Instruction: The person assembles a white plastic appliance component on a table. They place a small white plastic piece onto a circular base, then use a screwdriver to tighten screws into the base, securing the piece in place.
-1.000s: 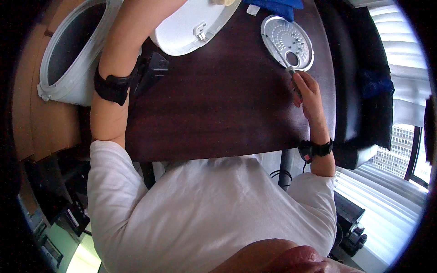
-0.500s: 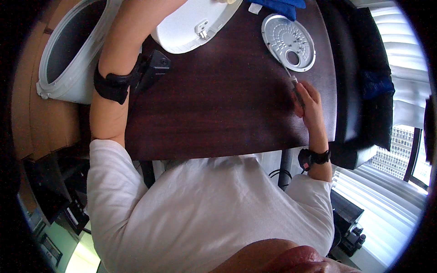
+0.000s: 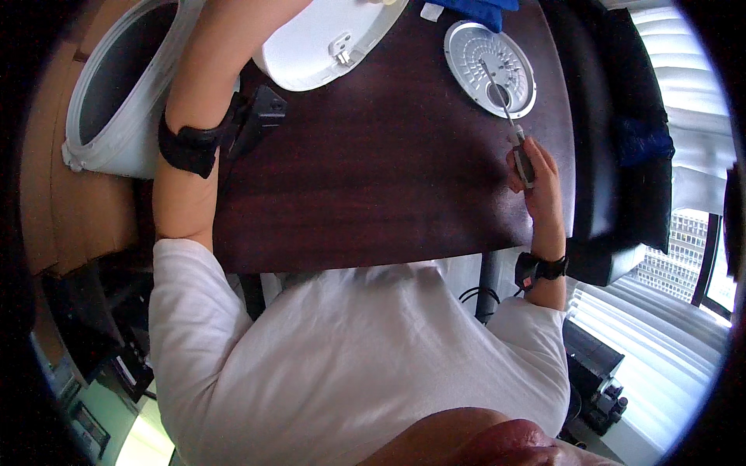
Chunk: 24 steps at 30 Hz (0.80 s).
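A screwdriver point(image 3: 525, 168) with a dark grey handle and long thin shaft is gripped in my right hand point(image 3: 545, 177). Its shaft points away from me, across a round silver metal plate point(image 3: 511, 66) with patterned slots and one large round hole. Whether the tip touches the plate I cannot tell. My left forearm reaches over the table's far left, and that hand lies beyond the upper edge. Close to this forearm is a white curved shell point(image 3: 303, 50) with a small fitting on its inner face; its far part is cut off.
The dark wooden table point(image 3: 365, 179) spans the middle. A white oval tub point(image 3: 124, 155) with a dark interior stands at the left, near cardboard point(image 3: 85, 221). Blue cloth point(image 3: 482, 12) lies beyond the plate. A black padded seat point(image 3: 602, 163) borders the table's right edge.
My right hand has shifted slightly right and nearer to me, turning the screwdriver so its shaft lies across the plate instead of by its near left rim. My left arm has hardly moved.
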{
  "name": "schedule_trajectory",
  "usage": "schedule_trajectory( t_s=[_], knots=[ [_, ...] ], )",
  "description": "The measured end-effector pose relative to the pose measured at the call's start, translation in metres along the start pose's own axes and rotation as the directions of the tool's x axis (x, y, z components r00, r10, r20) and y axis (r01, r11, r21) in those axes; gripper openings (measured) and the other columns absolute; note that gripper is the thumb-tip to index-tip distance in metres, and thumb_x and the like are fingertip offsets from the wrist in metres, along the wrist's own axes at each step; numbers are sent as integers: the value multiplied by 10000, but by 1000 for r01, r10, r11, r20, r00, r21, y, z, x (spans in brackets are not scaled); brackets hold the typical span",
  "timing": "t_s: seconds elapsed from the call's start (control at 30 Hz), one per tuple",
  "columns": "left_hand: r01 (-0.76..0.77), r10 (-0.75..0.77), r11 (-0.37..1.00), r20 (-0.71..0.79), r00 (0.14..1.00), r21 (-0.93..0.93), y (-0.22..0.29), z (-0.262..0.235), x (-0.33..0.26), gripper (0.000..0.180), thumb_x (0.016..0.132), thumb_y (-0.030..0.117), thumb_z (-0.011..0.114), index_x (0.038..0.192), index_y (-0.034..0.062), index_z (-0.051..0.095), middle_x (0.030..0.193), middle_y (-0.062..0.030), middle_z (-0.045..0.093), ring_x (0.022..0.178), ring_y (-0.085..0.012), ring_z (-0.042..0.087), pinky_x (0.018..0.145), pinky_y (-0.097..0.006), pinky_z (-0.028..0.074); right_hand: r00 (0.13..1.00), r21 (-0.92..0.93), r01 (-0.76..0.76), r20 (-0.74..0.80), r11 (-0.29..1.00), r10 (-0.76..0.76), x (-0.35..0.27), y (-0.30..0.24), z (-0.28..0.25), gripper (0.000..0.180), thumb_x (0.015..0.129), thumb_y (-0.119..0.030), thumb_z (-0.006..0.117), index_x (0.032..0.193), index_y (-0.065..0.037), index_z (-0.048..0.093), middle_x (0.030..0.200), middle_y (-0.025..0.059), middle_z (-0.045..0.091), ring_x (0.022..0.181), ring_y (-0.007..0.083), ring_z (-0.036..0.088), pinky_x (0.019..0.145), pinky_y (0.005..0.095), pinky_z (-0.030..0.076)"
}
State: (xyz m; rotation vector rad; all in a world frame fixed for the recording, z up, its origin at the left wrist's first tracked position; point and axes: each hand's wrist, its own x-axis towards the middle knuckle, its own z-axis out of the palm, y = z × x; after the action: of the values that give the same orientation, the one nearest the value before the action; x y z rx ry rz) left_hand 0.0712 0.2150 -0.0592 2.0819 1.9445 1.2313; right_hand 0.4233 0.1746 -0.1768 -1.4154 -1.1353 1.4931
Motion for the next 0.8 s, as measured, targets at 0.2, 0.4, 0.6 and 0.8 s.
schedule_trajectory(
  t_s=[0.2, 0.4, 0.6, 0.8],
  knots=[
    [0, 1, 1000, -6, 1000, 6, 12, -4, -6, 184, 855, 67, 440, 1018, -10, 474, 938, -250, 592, 937, -374, 583, 775, -410, 454, 999, -136, -19, -36, 990, 14, 9, -6, -4, 288, 924, -294, 480, 963, -17, 550, 655, 21, 540, 440, 63, 428, 374, 213, 303],
    [31, -31, 999, 17, 999, 18, 0, -1, 0, 197, 854, 67, 441, 1031, -12, 475, 940, -250, 594, 939, -379, 580, 777, -409, 457, 991, -130, -80, -118, 988, 64, 11, -7, 10, 282, 920, -307, 492, 888, -29, 523, 649, 27, 518, 382, 55, 348, 339, 204, 233],
    [39, -39, 999, 8, 999, 7, 2, -2, 2, 202, 855, 65, 441, 1038, -12, 479, 943, -247, 597, 933, -369, 587, 776, -407, 460, 996, -191, 14, -82, 982, -30, 13, -8, -1, 283, 925, -289, 485, 968, -14, 531, 693, 40, 539, 401, 56, 381, 350, 195, 251],
    [-52, 52, 998, -5, 999, -39, -4, 0, 2, 188, 853, 61, 442, 1021, -11, 487, 931, -241, 599, 920, -365, 591, 766, -405, 459, 990, -322, 143, 31, 936, -140, 5, 0, 13, 292, 921, -269, 503, 1027, 0, 546, 720, 25, 547, 464, 48, 429, 401, 192, 303]
  ],
)
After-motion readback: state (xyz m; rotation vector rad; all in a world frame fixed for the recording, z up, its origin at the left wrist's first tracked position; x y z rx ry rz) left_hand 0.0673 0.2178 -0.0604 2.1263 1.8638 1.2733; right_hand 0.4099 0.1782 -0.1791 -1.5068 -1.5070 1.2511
